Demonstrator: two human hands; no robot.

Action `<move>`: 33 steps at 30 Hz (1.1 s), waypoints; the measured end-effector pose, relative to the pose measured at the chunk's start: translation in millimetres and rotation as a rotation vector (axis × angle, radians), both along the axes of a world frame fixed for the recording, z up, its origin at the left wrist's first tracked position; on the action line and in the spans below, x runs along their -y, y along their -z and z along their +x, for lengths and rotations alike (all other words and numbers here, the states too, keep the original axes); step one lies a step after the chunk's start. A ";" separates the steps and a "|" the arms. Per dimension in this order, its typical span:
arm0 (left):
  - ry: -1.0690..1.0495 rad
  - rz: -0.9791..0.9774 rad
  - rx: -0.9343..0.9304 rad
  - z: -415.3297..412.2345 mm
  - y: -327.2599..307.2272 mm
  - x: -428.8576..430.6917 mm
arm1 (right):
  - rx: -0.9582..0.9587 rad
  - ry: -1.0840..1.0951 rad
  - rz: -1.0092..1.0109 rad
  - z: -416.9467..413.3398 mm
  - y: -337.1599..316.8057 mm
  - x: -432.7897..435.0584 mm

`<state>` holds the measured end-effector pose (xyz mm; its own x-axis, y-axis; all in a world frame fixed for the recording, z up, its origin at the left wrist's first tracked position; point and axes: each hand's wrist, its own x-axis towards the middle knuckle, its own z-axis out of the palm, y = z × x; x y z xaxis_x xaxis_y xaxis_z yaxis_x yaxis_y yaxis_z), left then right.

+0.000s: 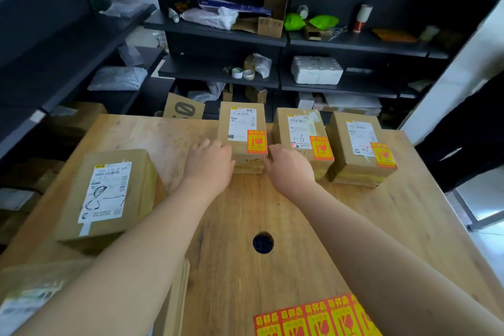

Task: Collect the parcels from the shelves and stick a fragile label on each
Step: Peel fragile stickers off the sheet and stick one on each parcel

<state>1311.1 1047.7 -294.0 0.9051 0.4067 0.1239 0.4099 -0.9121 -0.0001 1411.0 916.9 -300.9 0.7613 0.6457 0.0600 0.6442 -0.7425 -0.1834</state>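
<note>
Labelled parcel between both hands

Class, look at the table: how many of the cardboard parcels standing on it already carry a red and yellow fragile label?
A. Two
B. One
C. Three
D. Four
C: the three parcels in the far row each show a fragile label, at and, while the parcel at the near left has only its white shipping label.
</note>
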 end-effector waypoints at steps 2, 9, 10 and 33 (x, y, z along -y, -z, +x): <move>-0.004 0.018 0.004 -22.5 -9.7 19.2 | 0.016 -0.042 0.031 -19.2 -10.2 18.6; -0.099 0.049 0.009 -128.8 -10.3 89.7 | 0.004 -0.212 0.042 -103.3 -24.1 82.7; -0.114 0.050 0.009 -146.9 -8.7 98.8 | -0.008 -0.237 0.035 -116.6 -24.0 89.9; -0.474 -0.426 -0.058 -394.4 34.7 113.2 | -0.334 -0.278 -0.079 -355.2 30.6 91.7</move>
